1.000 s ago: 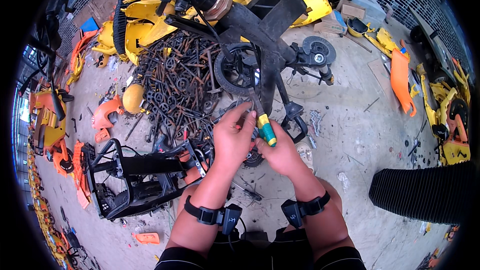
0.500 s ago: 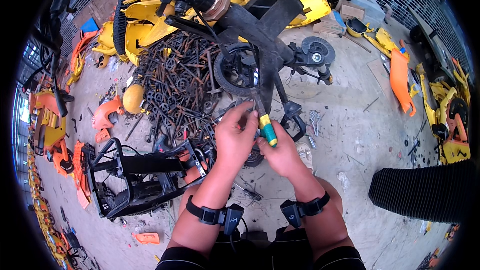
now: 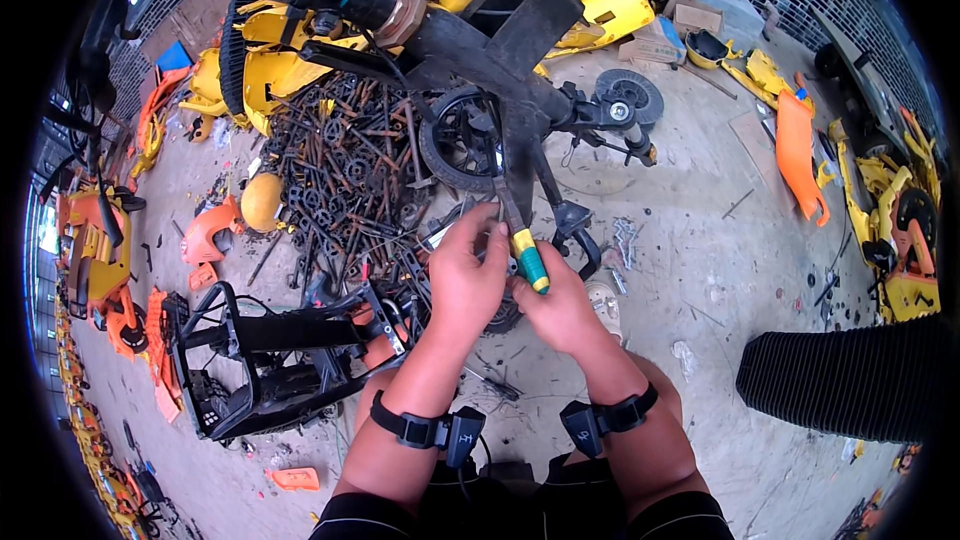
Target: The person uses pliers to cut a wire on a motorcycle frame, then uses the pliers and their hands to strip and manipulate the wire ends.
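Note:
A tool with a yellow and green handle (image 3: 529,258) and a flat metal shaft stands aslant, its far end against a black scooter frame (image 3: 520,90). My left hand (image 3: 467,268) is on the left side of the tool, thumb and forefinger bent close to the shaft; whatever they pinch is hidden. My right hand (image 3: 556,308) is closed at the handle's lower right, its thumb by the green end. The frame leans over the floor, with a small black wheel (image 3: 462,138) behind it and another wheel (image 3: 628,100) to its right.
A heap of rusty bolts and metal parts (image 3: 345,155) lies left of the frame. Nearer, a black metal frame (image 3: 290,345) rests on the floor. Yellow panels (image 3: 610,10) pile up at the back, an orange panel (image 3: 797,155) lies right, and a black ribbed object (image 3: 845,380) sits nearer.
The scooter frame has shifted slightly to the left, and the tool and its handle have moved a little left and up with it. Both hands keep nearly the same pose.

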Tool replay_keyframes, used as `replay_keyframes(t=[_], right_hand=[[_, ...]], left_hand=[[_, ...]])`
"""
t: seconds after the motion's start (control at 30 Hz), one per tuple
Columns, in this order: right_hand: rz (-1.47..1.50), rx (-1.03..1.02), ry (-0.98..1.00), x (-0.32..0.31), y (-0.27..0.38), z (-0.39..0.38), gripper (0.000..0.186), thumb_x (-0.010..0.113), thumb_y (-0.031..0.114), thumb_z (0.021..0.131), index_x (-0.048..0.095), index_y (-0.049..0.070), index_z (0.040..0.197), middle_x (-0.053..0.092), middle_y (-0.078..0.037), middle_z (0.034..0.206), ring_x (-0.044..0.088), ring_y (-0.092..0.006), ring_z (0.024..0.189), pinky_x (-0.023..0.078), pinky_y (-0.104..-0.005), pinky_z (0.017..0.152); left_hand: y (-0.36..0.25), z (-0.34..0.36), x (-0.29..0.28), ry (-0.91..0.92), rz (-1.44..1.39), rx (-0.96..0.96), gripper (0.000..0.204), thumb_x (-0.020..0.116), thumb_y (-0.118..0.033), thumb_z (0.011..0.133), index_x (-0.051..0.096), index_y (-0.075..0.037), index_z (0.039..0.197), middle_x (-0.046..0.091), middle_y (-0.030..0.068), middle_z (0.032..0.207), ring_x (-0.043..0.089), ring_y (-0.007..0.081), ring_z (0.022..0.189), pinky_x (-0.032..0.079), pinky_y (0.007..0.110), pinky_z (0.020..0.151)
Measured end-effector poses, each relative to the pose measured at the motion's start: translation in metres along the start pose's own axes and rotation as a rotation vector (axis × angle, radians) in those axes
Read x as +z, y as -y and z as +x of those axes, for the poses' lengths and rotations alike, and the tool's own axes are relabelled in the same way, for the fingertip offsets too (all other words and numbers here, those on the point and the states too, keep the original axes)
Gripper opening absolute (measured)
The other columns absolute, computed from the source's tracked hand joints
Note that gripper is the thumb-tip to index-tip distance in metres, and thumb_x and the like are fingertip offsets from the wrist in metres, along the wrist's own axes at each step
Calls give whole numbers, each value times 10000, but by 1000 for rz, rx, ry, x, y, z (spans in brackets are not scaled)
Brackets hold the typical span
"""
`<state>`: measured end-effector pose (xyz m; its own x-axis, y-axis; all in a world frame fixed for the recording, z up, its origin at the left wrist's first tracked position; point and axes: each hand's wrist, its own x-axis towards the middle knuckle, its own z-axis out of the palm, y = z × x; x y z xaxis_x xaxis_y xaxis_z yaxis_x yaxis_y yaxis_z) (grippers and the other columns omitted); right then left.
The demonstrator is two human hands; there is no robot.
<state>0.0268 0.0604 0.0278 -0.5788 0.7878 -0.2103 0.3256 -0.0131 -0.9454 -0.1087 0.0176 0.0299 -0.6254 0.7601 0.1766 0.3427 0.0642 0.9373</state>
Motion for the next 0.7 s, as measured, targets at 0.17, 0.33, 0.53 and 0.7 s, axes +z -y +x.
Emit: replay_keyframes(t=[0.17, 0.33, 0.53, 0.7], right_hand=[[145, -32, 39, 1, -17, 5, 351, 660, 120, 963, 515, 32, 1270, 614, -22, 828, 592, -99, 677, 468, -267, 582], [289, 91, 138, -6, -5, 1, 361, 681, 124, 952, 518, 27, 1260, 616, -23, 842, 594, -101, 680, 480, -265, 584], [226, 14, 49, 2, -17, 2, 398, 674, 112, 935, 517, 28, 1291, 630, -33, 867, 600, -103, 682, 484, -270, 587], [80, 84, -47, 9, 4, -4, 455, 670, 192, 897, 546, 33, 1305, 701, -229, 1033, 695, -414, 958, 528, -448, 805]], left_hand=[[3, 3, 0, -5, 83, 48, 200, 635, -82, 965, 677, 23, 1130, 719, 173, 931, 708, 248, 807, 548, 345, 737], [-2, 5, -2, 27, 61, -26, 179, 626, -81, 969, 676, 23, 1106, 717, 175, 919, 704, 260, 790, 543, 351, 724], [-3, 5, 0, 23, 131, -50, 168, 609, -75, 971, 663, 19, 1099, 707, 185, 918, 693, 294, 789, 535, 382, 727], [1, 7, -6, 54, 139, -42, 146, 603, -71, 972, 643, 21, 1077, 701, 190, 922, 689, 308, 817, 532, 384, 744]])
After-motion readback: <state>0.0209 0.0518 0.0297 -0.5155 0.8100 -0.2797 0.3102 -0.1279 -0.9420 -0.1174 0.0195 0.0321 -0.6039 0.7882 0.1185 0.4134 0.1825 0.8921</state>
